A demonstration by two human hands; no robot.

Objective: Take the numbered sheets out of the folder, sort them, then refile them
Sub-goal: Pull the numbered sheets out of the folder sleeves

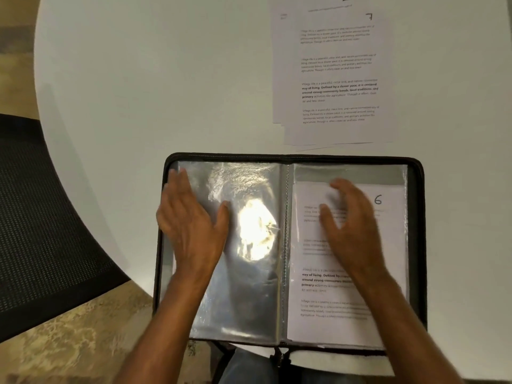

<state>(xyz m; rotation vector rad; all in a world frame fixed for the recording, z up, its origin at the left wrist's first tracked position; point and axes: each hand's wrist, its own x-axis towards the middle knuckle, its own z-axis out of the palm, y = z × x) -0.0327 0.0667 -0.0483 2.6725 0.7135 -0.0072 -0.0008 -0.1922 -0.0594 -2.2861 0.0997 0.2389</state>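
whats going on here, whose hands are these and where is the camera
There is no machine here. A person wears a camera on the head, looking down at their own two hands. An open zip folder with clear sleeves lies on a white table. The left hand rests flat on an empty sleeve. The right hand hovers or rests, blurred, over sheet 6, which sits in the right sleeve. Neither hand grips anything. Loose sheets, number 7 on top, lie stacked beyond the folder. A dark chair stands at left.

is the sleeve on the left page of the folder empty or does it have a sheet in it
Empty, as far as visible. The left sleeve shows only glare under the left hand, while the right sleeve holds the sheet marked 6.
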